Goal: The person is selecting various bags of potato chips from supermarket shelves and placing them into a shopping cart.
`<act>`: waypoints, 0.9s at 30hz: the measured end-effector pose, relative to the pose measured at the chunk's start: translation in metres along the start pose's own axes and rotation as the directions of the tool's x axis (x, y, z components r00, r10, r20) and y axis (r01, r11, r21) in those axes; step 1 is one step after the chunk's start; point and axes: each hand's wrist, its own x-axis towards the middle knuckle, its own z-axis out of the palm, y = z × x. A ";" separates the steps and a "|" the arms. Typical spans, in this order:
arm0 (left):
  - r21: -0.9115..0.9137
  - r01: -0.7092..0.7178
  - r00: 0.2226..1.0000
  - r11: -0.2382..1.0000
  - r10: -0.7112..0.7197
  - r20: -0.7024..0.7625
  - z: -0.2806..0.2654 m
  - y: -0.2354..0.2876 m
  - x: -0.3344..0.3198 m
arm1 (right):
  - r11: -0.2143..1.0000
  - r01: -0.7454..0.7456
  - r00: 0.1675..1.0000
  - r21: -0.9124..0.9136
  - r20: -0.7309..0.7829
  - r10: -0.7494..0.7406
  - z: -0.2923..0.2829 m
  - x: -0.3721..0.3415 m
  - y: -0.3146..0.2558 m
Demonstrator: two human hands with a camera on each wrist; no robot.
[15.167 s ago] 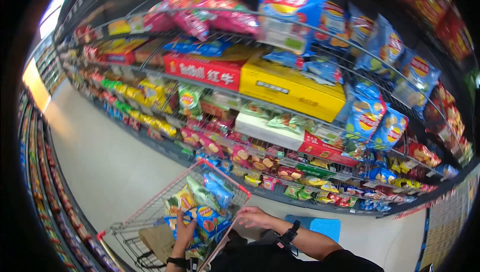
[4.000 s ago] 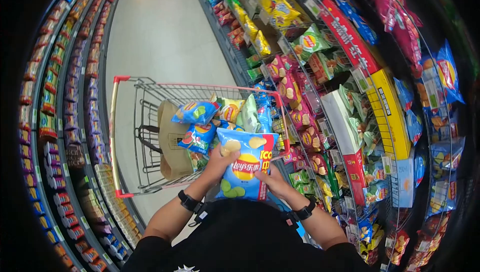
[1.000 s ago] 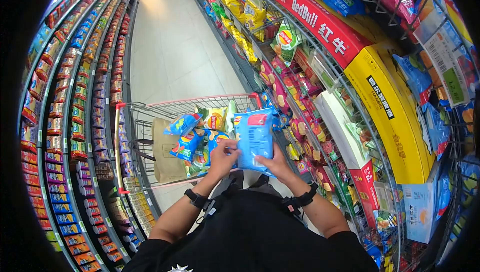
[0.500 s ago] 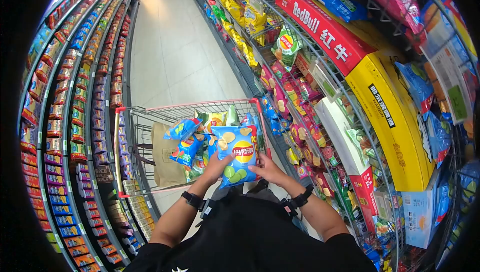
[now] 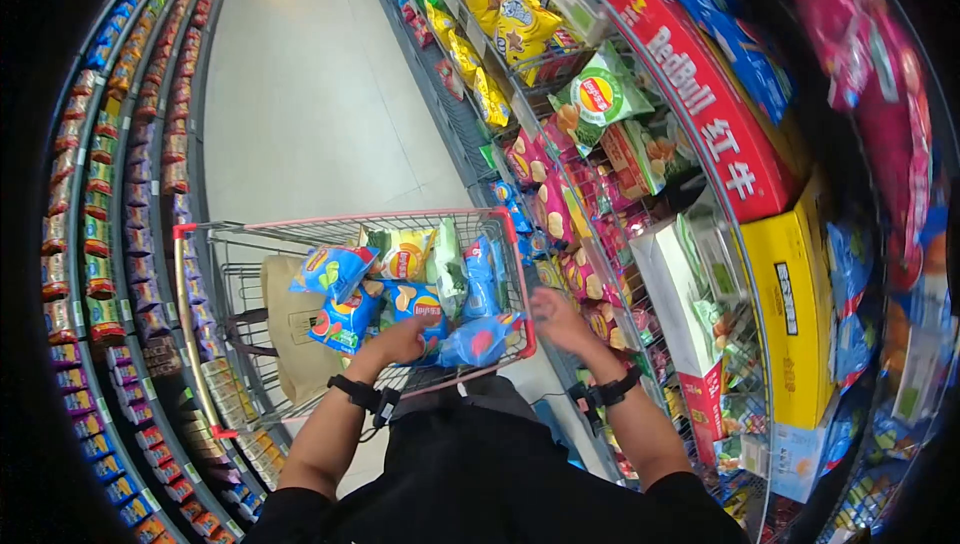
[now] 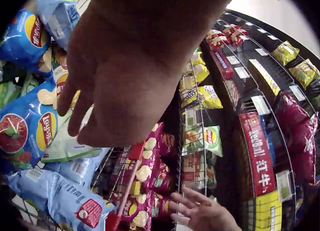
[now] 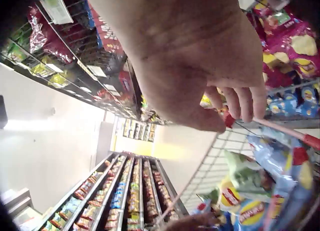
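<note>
A blue bag of Lay's chips (image 5: 475, 342) lies in the front right corner of the wire shopping cart (image 5: 350, 219). My left hand (image 5: 400, 341) hovers over the bags just left of it; in the left wrist view its fingers (image 6: 75, 98) hang loosely with nothing in them. Outside the cart's right end is my right hand (image 5: 563, 322), fingers apart and relaxed, holding nothing. Around the left hand lie a blue bag with a watermelon picture (image 5: 347, 317), another blue bag (image 5: 335, 272), a yellow bag (image 5: 405, 256) and a green bag (image 5: 445, 269).
A tan paper bag (image 5: 300, 334) stands in the cart's left end. Close on the right runs a snack shelf with a red Red Bull box (image 5: 700, 94) and a yellow box (image 5: 790, 314). More shelves (image 5: 130, 274) line the left side of the pale aisle floor (image 5: 300, 94).
Half a second ago both hands held the blue Lay's bag upright over the cart. Now it lies inside, let go, and the hands have moved apart. The head view has shifted too.
</note>
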 end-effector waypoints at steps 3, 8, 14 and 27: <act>-0.067 -0.248 0.960 0.966 0.236 -0.152 -0.026 -0.006 0.030 | 0.977 0.112 0.948 0.183 -0.315 -0.050 -0.046 0.042 -0.079; -0.349 -0.342 0.935 0.872 0.281 -0.216 -0.042 0.002 0.075 | 0.991 0.132 0.676 0.017 -0.732 -0.077 -0.126 0.139 -0.162; -0.491 -0.357 0.931 0.794 0.264 -0.251 -0.035 -0.010 0.073 | 0.887 0.460 0.509 0.042 -0.831 -0.224 -0.229 0.253 -0.120; -0.462 -0.309 0.949 0.831 0.239 -0.205 -0.041 -0.084 0.036 | 0.960 0.232 0.569 -0.158 -0.779 -0.266 -0.140 0.226 -0.184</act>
